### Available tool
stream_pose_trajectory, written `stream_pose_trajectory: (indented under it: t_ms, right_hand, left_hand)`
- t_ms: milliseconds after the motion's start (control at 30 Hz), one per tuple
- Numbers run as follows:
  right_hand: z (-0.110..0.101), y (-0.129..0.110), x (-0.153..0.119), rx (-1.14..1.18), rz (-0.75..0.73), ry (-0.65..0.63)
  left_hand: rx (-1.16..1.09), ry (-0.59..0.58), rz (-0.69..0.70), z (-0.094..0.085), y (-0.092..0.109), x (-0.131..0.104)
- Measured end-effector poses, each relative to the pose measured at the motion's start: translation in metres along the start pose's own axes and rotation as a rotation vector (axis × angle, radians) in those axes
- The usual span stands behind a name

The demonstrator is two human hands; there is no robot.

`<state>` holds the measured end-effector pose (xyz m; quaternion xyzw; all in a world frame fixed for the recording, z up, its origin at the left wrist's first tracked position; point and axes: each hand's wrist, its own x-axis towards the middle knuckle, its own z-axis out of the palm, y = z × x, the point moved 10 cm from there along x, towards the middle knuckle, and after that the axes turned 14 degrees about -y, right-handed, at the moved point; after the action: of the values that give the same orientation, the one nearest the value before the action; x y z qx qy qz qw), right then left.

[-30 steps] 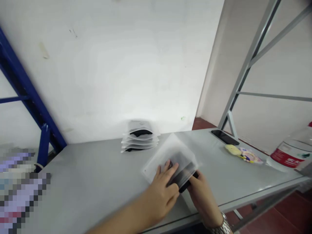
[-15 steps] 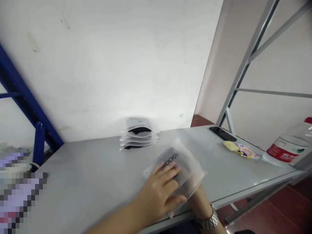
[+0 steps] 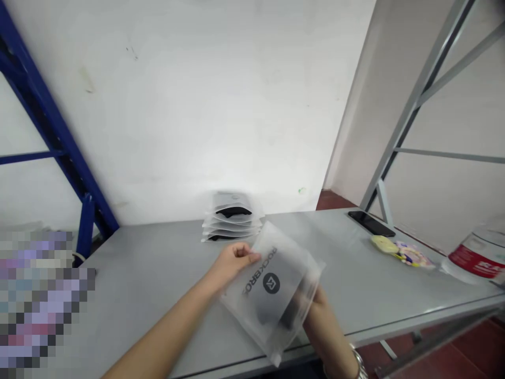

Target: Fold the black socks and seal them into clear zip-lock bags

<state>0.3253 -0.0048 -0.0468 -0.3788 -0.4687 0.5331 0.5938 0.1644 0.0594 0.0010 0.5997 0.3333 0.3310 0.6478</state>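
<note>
A frosted plastic zip bag (image 3: 252, 308) with ROCKBROS lettering and a round logo is held tilted above the front of the table. My left hand (image 3: 234, 260) pinches its upper left edge between thumb and fingers. At the bag's right side, my right hand (image 3: 310, 292) reaches in through the opening, its fingers blurred behind the plastic. A dark item (image 3: 290, 313) shows inside, right by that hand; its kind cannot be made out. Behind the bag, a stack of similar frosted bags (image 3: 232, 223) with black contents lies against the wall.
On the right of the grey table (image 3: 165, 273) are a black phone (image 3: 371, 223), a yellow object (image 3: 384, 243), a colourful flat item (image 3: 412, 254) and a large red-labelled bottle (image 3: 477, 258). A blue metal frame (image 3: 59, 142) stands left, beside a pixelated area.
My left hand has moved from lying flat on the bag to pinching its upper left edge. More of the bag's printing shows now. The view has shifted slightly left.
</note>
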Motion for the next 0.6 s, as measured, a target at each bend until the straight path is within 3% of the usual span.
stream_pose_trajectory:
  t_ms: [100,200,300,367,500,600]
  right_hand:
    - [-0.013,-0.003,-0.007,0.204,0.037,0.095]
    - [-0.031,-0.007,-0.008,0.302,0.051,0.21]
    - [-0.024,0.001,-0.005,0.275,0.129,0.165]
    - [-0.005,0.014,-0.003,0.245,0.211,0.061]
    - [0.041,0.039,-0.007,0.193,0.309,-0.209]
    - [0.044,0.035,-0.012,0.003,0.3,-0.323]
  left_hand:
    - [0.114,0.101,0.117,-0.022,0.034,-0.01]
    - [0.083,0.271,0.278,-0.063,0.069,-0.029]
    - [-0.057,0.495,0.469,-0.108,0.09,-0.054]
    - [-0.133,0.565,0.527,-0.124,0.089,-0.062]
    - [-0.219,0.508,0.441,-0.117,0.068,-0.049]
    - [-0.242,0.389,0.331,-0.093,0.05,-0.033]
